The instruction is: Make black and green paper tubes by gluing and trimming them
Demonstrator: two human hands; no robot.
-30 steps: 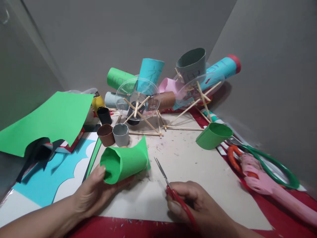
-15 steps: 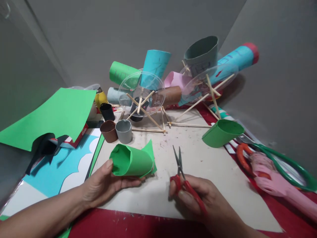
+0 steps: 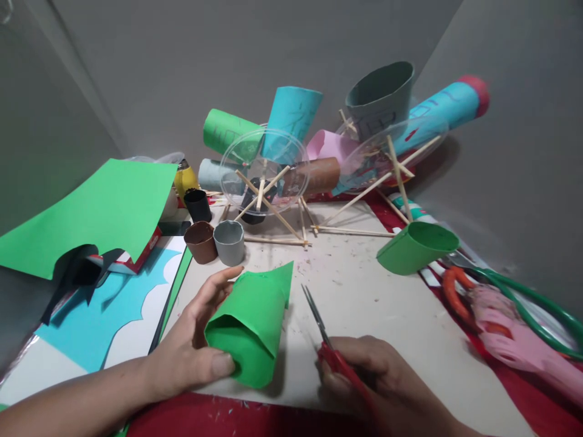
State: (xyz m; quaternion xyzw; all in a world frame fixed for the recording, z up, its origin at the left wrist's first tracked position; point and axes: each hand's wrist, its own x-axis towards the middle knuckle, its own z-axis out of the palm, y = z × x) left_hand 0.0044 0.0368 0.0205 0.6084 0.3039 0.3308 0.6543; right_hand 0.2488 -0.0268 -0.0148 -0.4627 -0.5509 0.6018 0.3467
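My left hand (image 3: 195, 337) grips a bright green paper cylinder (image 3: 255, 318) from its left side, thumb at the near rim and fingers behind it. The open end tilts toward me, and a pointed green flap sticks out at the far end. In my right hand (image 3: 368, 376) is a pair of scissors (image 3: 330, 346) with red handles, blades pointing up and away. The blades look nearly closed and stand apart from the cylinder, to its right. Brown (image 3: 201, 243) and grey (image 3: 229, 243) small paper cups stand just beyond my left hand.
Behind is a wheel (image 3: 264, 173) of clear plastic and wooden sticks carrying coloured tubes; a second stick frame (image 3: 394, 176) stands to its right. A darker green tube (image 3: 416, 247) and green-handled scissors (image 3: 532, 303) lie right. Green sheet (image 3: 113, 206) and blue-white paper (image 3: 100, 321) lie left.
The green cylinder has turned so its open end faces nearer me, with my left hand shifting around it. The scissor blades have come closer together, and the view has shifted slightly.
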